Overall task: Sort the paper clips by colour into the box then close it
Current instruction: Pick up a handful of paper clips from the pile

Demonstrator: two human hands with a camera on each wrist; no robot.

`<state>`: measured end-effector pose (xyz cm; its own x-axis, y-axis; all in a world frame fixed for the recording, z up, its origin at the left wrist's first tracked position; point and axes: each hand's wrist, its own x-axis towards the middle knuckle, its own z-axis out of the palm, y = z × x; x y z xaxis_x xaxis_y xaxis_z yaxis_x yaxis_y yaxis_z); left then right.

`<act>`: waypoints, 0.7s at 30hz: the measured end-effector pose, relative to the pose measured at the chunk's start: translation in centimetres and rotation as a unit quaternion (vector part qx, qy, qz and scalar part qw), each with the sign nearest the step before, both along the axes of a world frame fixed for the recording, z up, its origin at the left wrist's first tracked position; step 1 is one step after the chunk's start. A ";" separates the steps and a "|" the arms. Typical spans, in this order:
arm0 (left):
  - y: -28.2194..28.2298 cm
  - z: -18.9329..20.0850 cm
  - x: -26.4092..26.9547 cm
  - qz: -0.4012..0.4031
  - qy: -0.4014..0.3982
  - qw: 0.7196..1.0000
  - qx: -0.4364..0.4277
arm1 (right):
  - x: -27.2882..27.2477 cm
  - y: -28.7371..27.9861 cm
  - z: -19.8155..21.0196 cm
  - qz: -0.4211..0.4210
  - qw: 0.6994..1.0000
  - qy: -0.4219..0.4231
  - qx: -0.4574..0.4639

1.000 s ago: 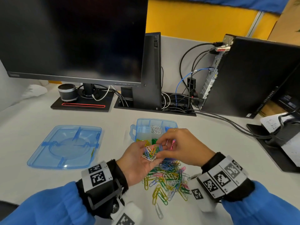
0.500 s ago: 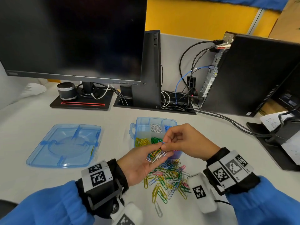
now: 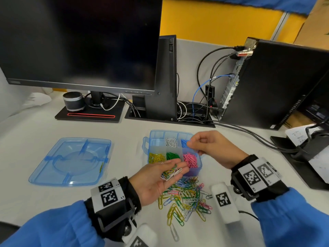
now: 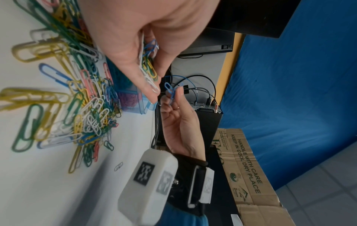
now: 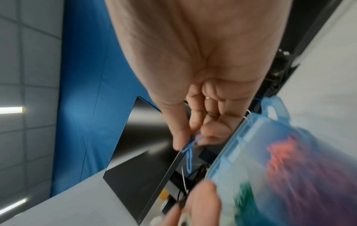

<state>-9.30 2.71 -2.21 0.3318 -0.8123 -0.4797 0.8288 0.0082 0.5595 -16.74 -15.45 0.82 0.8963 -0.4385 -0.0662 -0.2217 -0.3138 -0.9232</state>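
Note:
My left hand (image 3: 175,168) lies palm up just in front of the box, with its thumb and fingers cupped round a small bunch of mixed paper clips (image 3: 170,173). My right hand (image 3: 189,144) pinches one blue clip (image 4: 170,91) between thumb and forefinger, above the back right of the box. The clear blue box (image 3: 146,146) stands without its lid and holds white (image 3: 171,142), blue (image 3: 183,142), yellow (image 3: 156,157), green (image 3: 172,155) and pink (image 3: 190,160) clips in separate compartments. A pile of mixed clips (image 3: 187,198) lies on the table between my wrists.
The box's blue lid (image 3: 71,161) lies flat to the left. At the back stand a monitor (image 3: 80,41), a small speaker (image 3: 73,101) and a computer tower (image 3: 274,82). Cables (image 3: 249,132) run across the right, where papers (image 3: 300,134) lie.
My right hand took a blue clip from the bunch in my left palm and lifted it back and to the right over the box. The left hand has hardly moved.

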 end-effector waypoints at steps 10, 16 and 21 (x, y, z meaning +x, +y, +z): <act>0.2 0.3 0.6 0.010 0.061 0.998 -0.006 | 5.0 -3.5 -0.6 -0.034 0.950 0.126 -0.283; 0.2 0.0 0.9 0.015 0.071 0.997 0.004 | 3.5 -3.1 1.4 -0.069 0.960 0.059 -0.263; 0.2 0.3 0.8 0.022 0.071 0.997 -0.002 | 0.8 1.0 2.9 0.100 0.951 0.025 -0.292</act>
<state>-8.54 2.86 -1.90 0.2969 -0.7998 -0.5217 0.8982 0.0484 0.4370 -15.99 -14.44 3.69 0.9678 -0.2340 0.0923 -0.1418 -0.8106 -0.5681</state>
